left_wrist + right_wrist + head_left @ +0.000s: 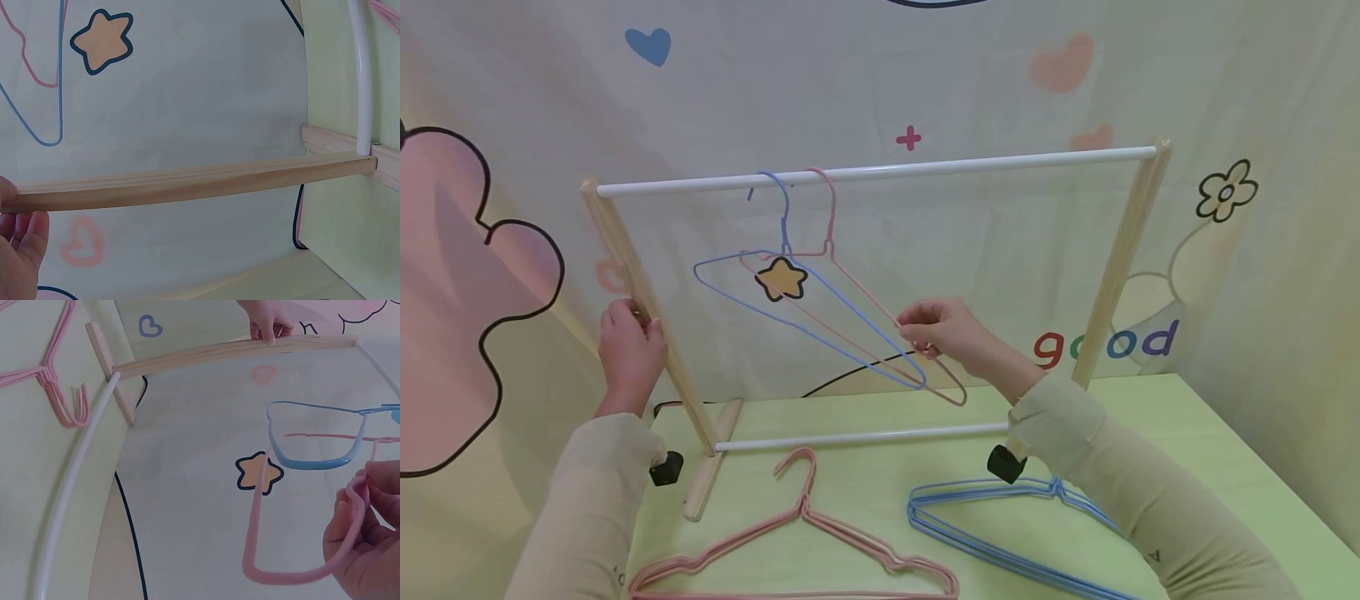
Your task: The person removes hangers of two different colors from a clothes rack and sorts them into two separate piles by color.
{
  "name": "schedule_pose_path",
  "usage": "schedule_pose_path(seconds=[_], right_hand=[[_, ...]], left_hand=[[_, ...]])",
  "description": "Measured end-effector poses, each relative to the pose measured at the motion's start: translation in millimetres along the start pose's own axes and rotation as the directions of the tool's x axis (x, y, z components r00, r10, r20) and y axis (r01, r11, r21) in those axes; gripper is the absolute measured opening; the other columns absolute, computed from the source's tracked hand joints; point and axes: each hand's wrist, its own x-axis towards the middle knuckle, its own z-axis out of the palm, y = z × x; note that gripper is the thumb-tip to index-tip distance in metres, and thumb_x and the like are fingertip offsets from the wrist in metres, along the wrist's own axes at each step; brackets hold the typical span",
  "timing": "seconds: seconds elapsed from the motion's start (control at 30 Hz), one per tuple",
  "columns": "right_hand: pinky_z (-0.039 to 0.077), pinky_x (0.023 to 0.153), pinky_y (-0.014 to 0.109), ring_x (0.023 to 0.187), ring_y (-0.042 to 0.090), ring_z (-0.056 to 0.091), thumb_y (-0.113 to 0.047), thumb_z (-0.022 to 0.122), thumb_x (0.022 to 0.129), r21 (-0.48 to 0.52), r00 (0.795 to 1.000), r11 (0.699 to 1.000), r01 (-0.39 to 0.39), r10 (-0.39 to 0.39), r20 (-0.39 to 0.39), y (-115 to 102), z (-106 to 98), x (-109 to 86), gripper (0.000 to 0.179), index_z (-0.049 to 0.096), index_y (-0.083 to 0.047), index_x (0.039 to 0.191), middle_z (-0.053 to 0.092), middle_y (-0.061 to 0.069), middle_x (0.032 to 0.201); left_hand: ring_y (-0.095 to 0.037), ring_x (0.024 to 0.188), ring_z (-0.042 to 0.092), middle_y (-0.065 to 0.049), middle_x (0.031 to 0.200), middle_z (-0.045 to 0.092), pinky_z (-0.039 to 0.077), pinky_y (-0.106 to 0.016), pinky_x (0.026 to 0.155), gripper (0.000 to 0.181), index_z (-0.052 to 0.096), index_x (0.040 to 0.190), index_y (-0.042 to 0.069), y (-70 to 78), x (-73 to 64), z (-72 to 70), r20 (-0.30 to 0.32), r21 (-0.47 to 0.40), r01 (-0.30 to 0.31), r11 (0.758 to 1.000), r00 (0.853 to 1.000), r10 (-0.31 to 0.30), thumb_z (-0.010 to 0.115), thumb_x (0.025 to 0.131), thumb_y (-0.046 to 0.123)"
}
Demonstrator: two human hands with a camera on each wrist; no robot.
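Note:
A pink hanger (pixel 867 289) and a blue hanger (pixel 786 218) hang by their hooks from the white top rail (pixel 970 164) of a wooden rack. My right hand (pixel 958 335) pinches the pink hanger's sloping arm near its right end, thumb and fingers meeting on the wire in the right wrist view. The blue hanger hangs just left of it, the two overlapping in the head view. At the left, my left hand (pixel 631 354) grips the rack's wooden side post (pixel 187 189) about halfway up, fingers around its edge.
Several pink hangers (pixel 806 502) lie stacked on the pale green table (pixel 1195 467) in front of the rack. Several blue hangers (pixel 1057 490) lie to their right, partly hidden under my right forearm. A white lower bar (pixel 865 437) runs low between the rack's posts. Behind hangs a printed curtain (pixel 992 250).

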Motion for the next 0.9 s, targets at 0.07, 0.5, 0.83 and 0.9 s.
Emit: schedule_pose_path(seconds=[0.07,0.5,0.83,0.9], right_hand=[[0.035,0.049,0.018,0.055,0.008,0.041,-0.002,0.050,0.086,-0.018,1.000,1.000,0.001,-0.001,-0.007,-1.3,0.7,-0.6,0.017,0.052,0.008,0.099,0.048,-0.002,0.065],[0.038,0.053,0.021,0.060,0.010,0.042,-0.004,0.048,0.088,-0.079,0.986,0.997,0.021,-0.033,-0.166,-7.9,-5.9,-2.9,0.013,0.053,0.005,0.096,0.046,-0.002,0.070],[0.040,0.057,0.020,0.063,0.009,0.043,-0.006,0.048,0.088,-0.124,0.974,0.992,0.029,-0.056,-0.221,-13.2,-26.5,-12.9,0.015,0.052,0.004,0.099,0.047,-0.002,0.074],[0.039,0.057,0.019,0.063,0.008,0.043,-0.006,0.048,0.088,-0.131,0.971,0.991,0.025,-0.055,-0.231,-12.7,-31.5,-15.9,0.016,0.052,0.004,0.099,0.047,-0.002,0.073]], left_hand=[[-0.040,0.099,0.042,-0.026,0.111,0.040,0.038,-0.049,0.086,0.033,0.035,0.116,-0.006,0.2,-0.1,0.3,-0.001,-0.003,-0.001,1.000,1.000,0.001,0.041,0.090,0.013],[-0.040,0.099,0.043,-0.026,0.111,0.040,0.040,-0.048,0.084,0.033,0.035,0.116,-0.006,-0.2,0.1,1.3,-0.006,-0.001,-0.006,1.000,1.000,0.006,0.041,0.090,0.013],[-0.039,0.098,0.042,-0.025,0.111,0.040,0.039,-0.048,0.082,0.033,0.035,0.116,-0.006,-0.7,0.0,0.6,0.002,-0.006,-0.011,1.000,1.000,0.011,0.040,0.091,0.014],[-0.039,0.098,0.042,-0.025,0.111,0.040,0.040,-0.048,0.082,0.033,0.035,0.116,-0.006,-0.7,-0.3,0.4,0.007,-0.005,-0.010,1.000,1.000,0.010,0.040,0.091,0.014]])
